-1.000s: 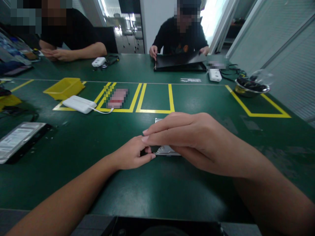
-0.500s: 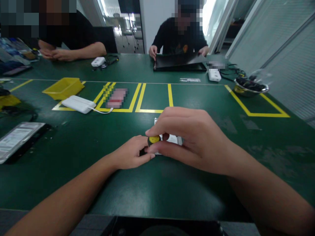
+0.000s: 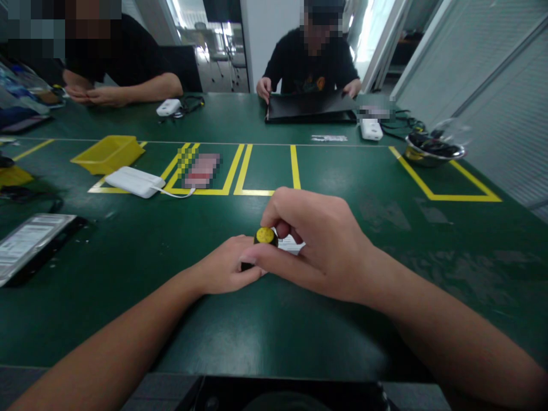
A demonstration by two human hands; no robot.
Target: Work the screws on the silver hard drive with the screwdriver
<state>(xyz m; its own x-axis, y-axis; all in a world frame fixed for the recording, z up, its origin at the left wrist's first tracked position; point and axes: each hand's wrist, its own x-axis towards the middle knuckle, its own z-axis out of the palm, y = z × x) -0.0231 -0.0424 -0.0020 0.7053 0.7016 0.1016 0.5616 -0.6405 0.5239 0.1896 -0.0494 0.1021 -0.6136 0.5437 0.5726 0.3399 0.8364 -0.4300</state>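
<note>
My right hand (image 3: 319,242) is curled round a small screwdriver with a yellow cap (image 3: 265,235), thumb and fingers pinching the handle, which stands upright over a silver hard drive (image 3: 292,244) on the green table. Most of the drive is hidden under my hands. My left hand (image 3: 226,268) rests on the table at the drive's left edge, fingers closed against the lower part of the screwdriver and the drive.
A yellow bin (image 3: 109,153) and a white power bank (image 3: 132,181) lie at the left, another hard drive (image 3: 29,242) at the far left. A metal bowl (image 3: 433,151) stands at the right. Two other people sit across the table, one holding a black panel (image 3: 310,108).
My right hand has gone from lying flat over the drive to curling round the screwdriver handle. The yellow cap has come into view. My left hand has stayed put.
</note>
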